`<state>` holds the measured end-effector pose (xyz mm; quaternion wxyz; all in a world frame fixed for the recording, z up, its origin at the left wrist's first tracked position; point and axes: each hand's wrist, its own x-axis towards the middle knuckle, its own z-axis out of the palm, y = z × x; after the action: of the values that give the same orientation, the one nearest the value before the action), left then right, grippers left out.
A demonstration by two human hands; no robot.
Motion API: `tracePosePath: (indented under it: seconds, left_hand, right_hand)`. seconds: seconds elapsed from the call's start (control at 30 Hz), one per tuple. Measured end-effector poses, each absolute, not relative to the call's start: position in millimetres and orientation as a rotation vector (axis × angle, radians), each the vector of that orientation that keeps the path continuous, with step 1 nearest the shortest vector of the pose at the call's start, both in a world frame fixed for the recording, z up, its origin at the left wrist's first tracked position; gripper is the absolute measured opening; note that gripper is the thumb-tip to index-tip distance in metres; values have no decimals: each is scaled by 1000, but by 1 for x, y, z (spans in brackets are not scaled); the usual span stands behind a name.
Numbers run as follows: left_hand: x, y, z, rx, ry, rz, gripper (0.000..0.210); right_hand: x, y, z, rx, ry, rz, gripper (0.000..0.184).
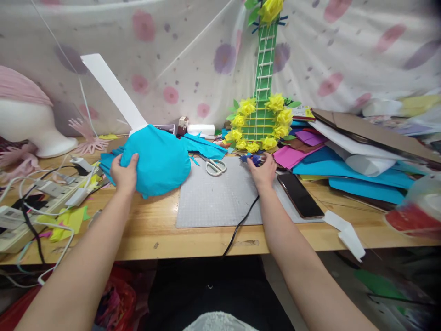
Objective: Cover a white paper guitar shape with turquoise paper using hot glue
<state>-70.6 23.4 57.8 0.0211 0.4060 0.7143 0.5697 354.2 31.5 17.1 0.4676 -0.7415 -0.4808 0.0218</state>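
My left hand [124, 172] is closed on the left edge of a guitar-shaped cutout [158, 161], its rounded body covered in bright blue paper. A bare white strip [115, 89] rises from the body as its neck, tilted to the upper left. At the back of the grey cutting mat [213, 202], my right hand [263, 172] has its fingers around a dark blue glue gun [253, 159], mostly hidden by the hand. A black cord [241, 223] runs from under that wrist to the table's front edge. Scissors [216, 166] lie on the mat between my hands.
A green paper guitar [264, 82] with yellow flowers stands behind the mat. A phone [300, 195] lies right of my right hand, before stacked coloured sheets [351, 170]. Power strips with tangled cables [44, 197] and a white mannequin head [24, 110] are at left.
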Motion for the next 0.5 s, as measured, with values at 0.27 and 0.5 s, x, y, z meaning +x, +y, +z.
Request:
tracePosePath:
  seconds: [0.27,0.5]
  left_hand:
    - [-38,15,99,1394,2004,1571,55]
    - [-13,10,111,1711,2025,1070,61]
  right_hand:
    - [265,25,53,-1225,-1509,274,61]
    - [205,34,75,-1397,-1505,928,106]
